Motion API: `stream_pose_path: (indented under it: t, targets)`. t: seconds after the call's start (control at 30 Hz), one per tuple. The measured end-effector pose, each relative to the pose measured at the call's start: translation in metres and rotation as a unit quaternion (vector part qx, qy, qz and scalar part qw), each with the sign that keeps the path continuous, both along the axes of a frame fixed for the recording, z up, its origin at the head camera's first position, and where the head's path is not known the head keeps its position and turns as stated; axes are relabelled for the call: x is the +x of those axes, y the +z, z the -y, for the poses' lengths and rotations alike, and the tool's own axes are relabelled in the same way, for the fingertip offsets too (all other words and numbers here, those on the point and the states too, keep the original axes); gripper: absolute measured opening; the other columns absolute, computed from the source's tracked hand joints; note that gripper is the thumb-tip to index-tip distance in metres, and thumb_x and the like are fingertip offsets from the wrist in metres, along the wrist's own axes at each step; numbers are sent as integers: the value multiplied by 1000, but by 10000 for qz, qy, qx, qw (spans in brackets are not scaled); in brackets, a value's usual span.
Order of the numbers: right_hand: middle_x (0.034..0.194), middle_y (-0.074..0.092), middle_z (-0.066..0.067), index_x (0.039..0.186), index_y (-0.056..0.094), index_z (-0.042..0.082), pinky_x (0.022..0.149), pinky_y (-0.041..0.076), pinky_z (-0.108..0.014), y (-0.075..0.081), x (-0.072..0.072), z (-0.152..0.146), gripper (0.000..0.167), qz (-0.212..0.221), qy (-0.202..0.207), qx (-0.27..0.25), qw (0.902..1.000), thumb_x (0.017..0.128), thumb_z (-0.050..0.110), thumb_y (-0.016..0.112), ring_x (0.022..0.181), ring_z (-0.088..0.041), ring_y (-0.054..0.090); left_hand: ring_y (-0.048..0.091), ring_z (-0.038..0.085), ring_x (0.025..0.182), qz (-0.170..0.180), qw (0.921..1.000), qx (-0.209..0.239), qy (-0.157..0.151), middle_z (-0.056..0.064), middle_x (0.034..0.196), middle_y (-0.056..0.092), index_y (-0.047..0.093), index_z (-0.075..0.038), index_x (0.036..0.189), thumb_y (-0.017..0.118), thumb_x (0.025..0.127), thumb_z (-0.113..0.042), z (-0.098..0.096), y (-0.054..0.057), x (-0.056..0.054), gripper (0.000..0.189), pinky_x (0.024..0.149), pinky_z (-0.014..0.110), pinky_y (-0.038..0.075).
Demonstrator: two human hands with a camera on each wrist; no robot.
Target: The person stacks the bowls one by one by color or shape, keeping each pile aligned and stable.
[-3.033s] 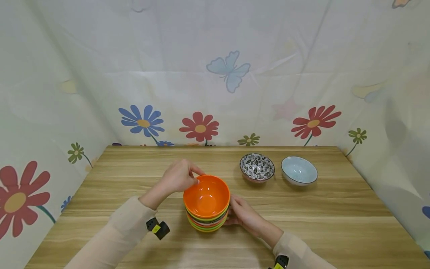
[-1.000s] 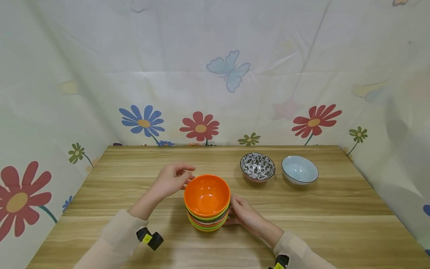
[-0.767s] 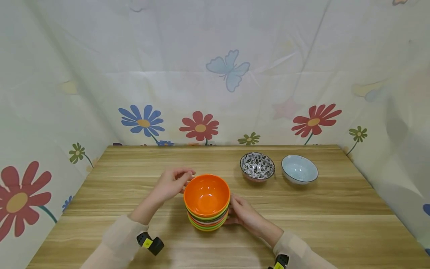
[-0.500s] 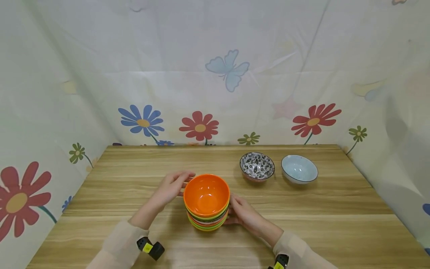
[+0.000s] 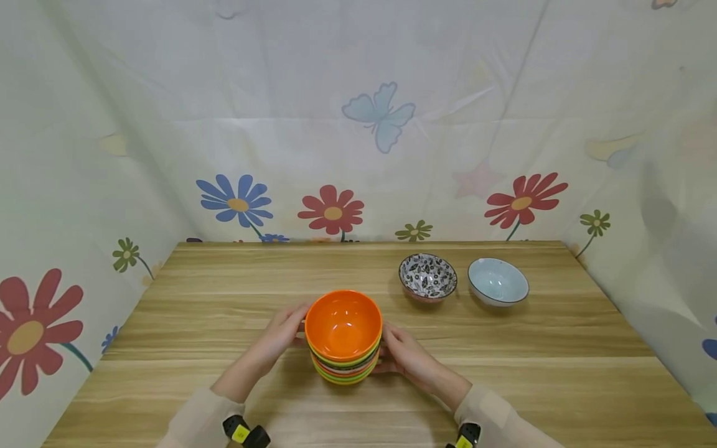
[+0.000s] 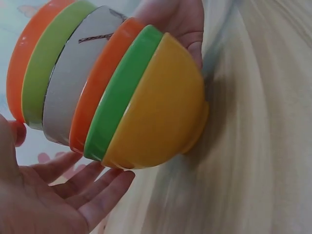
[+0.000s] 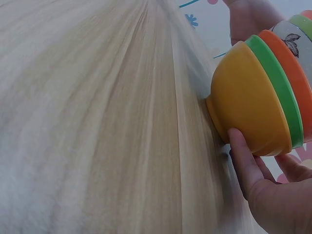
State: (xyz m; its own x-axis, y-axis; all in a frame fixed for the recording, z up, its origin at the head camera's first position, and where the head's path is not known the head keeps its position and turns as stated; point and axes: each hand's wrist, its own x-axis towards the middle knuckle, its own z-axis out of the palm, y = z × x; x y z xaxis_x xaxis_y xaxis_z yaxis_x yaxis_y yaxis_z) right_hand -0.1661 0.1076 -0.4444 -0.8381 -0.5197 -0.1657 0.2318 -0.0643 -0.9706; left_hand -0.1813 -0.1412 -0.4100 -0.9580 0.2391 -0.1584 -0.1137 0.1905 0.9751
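Note:
A stack of nested bowls (image 5: 344,336) stands near the middle of the table, its orange bowl (image 5: 343,325) uppermost. Below that come lime green, patterned white, orange, green (image 6: 122,95) and yellow (image 6: 158,107) ones. My left hand (image 5: 280,333) is at the stack's left side. In the left wrist view its fingers are fairly straight against the lower rims, and the thumb tip is by the top orange bowl. On the opposite side, my right hand (image 5: 411,361) holds the stack. Its fingers (image 7: 243,158) spread round the yellow bowl, one near the foot.
A black-and-white patterned bowl (image 5: 428,277) and a pale blue bowl (image 5: 498,282) sit apart at the back right of the wooden table (image 5: 235,270). Behind the table's far edge hangs a flower-printed cloth (image 5: 269,143).
My left hand has let go of the top orange bowl's rim, drawn back a little, then lowered to the stack's left side. The right hand and the bowls have stayed put.

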Motion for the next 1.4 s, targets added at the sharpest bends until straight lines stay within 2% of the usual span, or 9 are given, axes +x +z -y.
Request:
stream_pose_path:
  t: [0.2,0.37,0.53,0.67,0.87,1.13,1.4]
  targets:
    - [115,60,-19,139,27,-8,82,54,-42,0,0,0,67,7,-10,22,10000,98,45,33,91,-16,63,51,32,117,4,9991,69,-410,18,129,52,48,0,130,32,95,-52,5,-7,7,64,90,45,49]
    - [115,60,-20,139,27,-7,82,54,-42,0,0,0,66,-7,-3,39,10000,98,44,33,91,-16,63,49,32,120,79,9988,100,-483,17,132,50,48,-1,131,30,92,-59,6,-11,11,72,89,45,50]
    - [117,59,-21,139,27,-7,82,54,-43,1,0,0,65,-6,-2,49,10000,98,43,33,93,-16,63,49,32,119,126,9990,143,-396,17,132,50,49,-3,130,30,96,-53,5,-11,14,64,86,44,51]
    - [119,57,-21,139,27,-7,83,53,-43,1,1,1,65,-23,25,45,10000,98,44,33,94,-16,63,46,33,122,168,9975,380,-578,18,134,47,46,-2,132,27,99,-45,5,-12,14,58,84,45,52]
    - [120,57,-21,139,27,-7,83,53,-43,0,0,0,65,-45,49,42,10000,98,43,32,94,-16,62,42,34,125,242,9948,631,-755,18,137,44,43,-2,135,25,99,-45,6,-12,14,58,81,45,54]
    - [117,58,-18,139,27,-8,83,53,-42,-1,0,0,65,-71,58,-25,10000,98,43,32,94,-15,62,43,34,124,239,9949,632,-754,17,136,45,44,-3,134,23,100,-42,5,-14,13,55,79,45,54]
    - [114,60,-15,138,29,-8,82,54,-41,0,1,1,63,-47,-17,-25,10000,99,42,32,93,-14,62,40,36,126,274,9951,676,-672,17,135,45,44,-3,133,27,98,-49,5,-15,15,61,77,47,54]
